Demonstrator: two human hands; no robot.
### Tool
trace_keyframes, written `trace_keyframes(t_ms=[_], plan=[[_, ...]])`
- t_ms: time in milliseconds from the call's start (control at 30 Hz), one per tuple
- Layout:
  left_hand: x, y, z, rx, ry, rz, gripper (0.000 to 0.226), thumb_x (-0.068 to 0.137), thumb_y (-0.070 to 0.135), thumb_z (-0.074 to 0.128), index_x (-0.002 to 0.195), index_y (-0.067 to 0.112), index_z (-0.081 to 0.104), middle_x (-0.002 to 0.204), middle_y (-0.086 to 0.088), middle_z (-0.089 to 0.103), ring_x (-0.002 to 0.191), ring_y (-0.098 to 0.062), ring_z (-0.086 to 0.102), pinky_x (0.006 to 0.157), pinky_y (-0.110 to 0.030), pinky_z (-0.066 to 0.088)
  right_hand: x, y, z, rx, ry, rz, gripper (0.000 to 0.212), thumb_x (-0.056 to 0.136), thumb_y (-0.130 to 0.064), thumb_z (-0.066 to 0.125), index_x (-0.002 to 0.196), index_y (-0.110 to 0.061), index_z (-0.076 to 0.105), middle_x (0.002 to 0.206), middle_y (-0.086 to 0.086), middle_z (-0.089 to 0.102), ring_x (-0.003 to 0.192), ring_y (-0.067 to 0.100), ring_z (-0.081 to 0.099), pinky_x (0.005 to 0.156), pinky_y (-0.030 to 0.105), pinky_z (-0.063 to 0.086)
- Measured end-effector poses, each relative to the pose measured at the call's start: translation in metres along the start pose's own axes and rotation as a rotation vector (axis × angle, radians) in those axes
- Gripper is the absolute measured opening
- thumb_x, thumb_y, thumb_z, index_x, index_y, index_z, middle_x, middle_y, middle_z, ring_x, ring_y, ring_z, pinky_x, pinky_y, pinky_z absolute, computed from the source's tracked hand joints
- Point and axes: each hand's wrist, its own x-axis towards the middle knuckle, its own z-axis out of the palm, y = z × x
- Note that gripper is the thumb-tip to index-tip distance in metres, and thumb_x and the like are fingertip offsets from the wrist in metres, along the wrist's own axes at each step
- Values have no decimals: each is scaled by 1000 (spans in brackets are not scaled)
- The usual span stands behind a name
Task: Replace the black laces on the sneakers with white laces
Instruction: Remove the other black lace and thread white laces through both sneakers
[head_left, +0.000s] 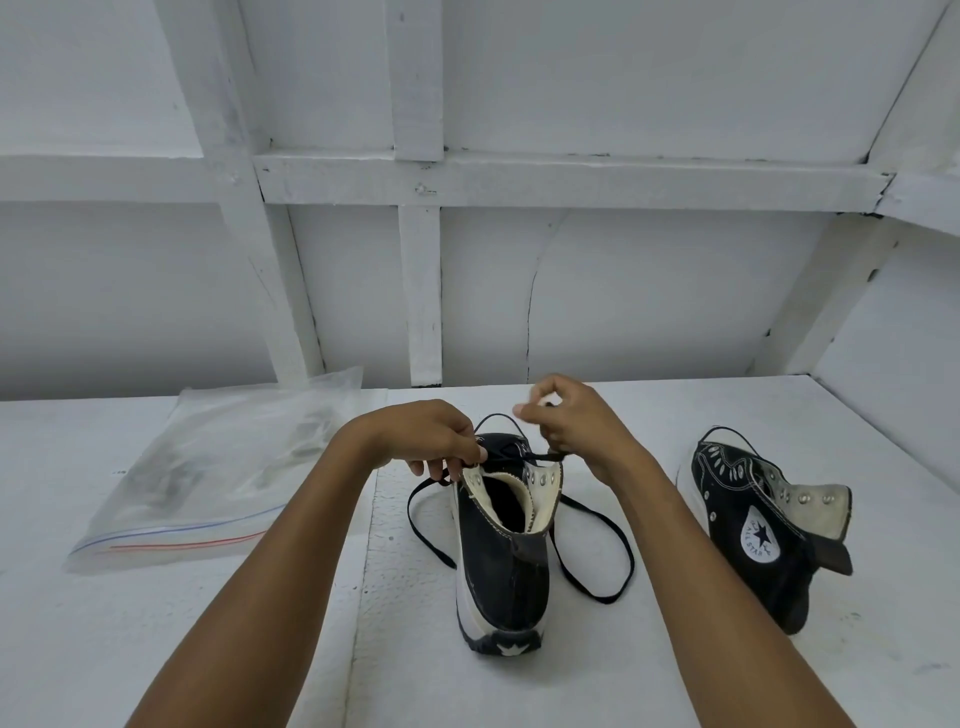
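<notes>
Head view: sneaker (501, 551) upright mid-tabletop (260, 623), heel toward the person.
Black lace (543, 457): at its collar, loose loops trailing toward 3 and 9 o'clock.
Left hand (431, 441): pinching the lace.
Right hand (571, 426): pinching it, slightly higher.
Second sneaker (753, 525): on its side, 3 o'clock.
Zip bag (208, 467): 10 o'clock, contents blurred.

- Side-lying sneaker (769, 571), off to the right: round white ankle patch (760, 536) reads "ALL STAR", lettering curved around a dark star.
- Upright sneaker (501, 561), centre: white star on the heel tab (506, 648); no lettering legible there.
</notes>
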Motion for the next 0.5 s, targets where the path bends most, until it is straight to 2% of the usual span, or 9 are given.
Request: trace_keyframes(t_ms=[100,200,300,400,500], plan=[[0,-1,0,-6,-4,1,21,94,33,62,79,19,61,76,5,68,70,-11,65,66,-26,47,-2,-2,3,-233,-97,-64,19,81,-22,77,93,-17,63,49,-9,40,45,7,36,46,19,31],[1,-3,0,-11,-8,5,20,94,33,62,79,19,62,77,5,68,70,-10,66,66,-26,48,-2,-7,5,-438,-209,-57,18,72,-27,84,78,-17,71,58,-7,52,54,8,44,51,21,35],[2,-3,0,-10,-6,11,20,93,33,62,79,19,62,77,5,69,69,-9,66,66,-26,49,-2,-7,2,-524,-241,-3,17,70,-27,86,68,-15,74,64,-3,61,58,9,48,53,22,36],[2,-3,1,-17,-2,10,20,93,31,63,79,18,61,77,5,69,70,-10,65,64,-25,49,-2,-7,0,-428,-195,-24,16,76,-23,81,69,-12,70,71,-2,65,69,9,55,64,25,42],[2,-3,1,-35,-4,12,19,94,30,63,79,17,61,78,3,69,71,-11,65,63,-24,48,0,-10,-2,15,-101,-44,14,93,-15,63,81,-11,60,94,3,72,89,16,64,81,32,50]])
